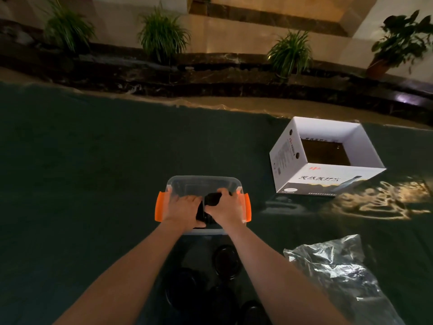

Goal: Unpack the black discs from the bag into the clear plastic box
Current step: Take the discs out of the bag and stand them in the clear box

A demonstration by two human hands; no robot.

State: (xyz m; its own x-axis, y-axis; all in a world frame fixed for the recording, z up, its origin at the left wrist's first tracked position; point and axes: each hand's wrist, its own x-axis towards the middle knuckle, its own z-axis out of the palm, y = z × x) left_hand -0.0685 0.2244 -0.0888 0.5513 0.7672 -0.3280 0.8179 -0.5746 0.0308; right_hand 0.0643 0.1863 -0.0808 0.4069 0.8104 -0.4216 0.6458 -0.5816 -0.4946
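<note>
Hands, two [185,208] [226,207], gripping black discs [212,199] over one clear box [178,181]

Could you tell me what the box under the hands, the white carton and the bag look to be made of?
Box: clear, hard-looking plastic; its walls show through; orange latches. Carton: probably cardboard, white printed outside, brown floor inside. Bag: thin crinkled plastic film, glossy, catching light.

Dim room: dark green cloth [93,160], marble ledge [210,73], potted plants [162,34].
</note>
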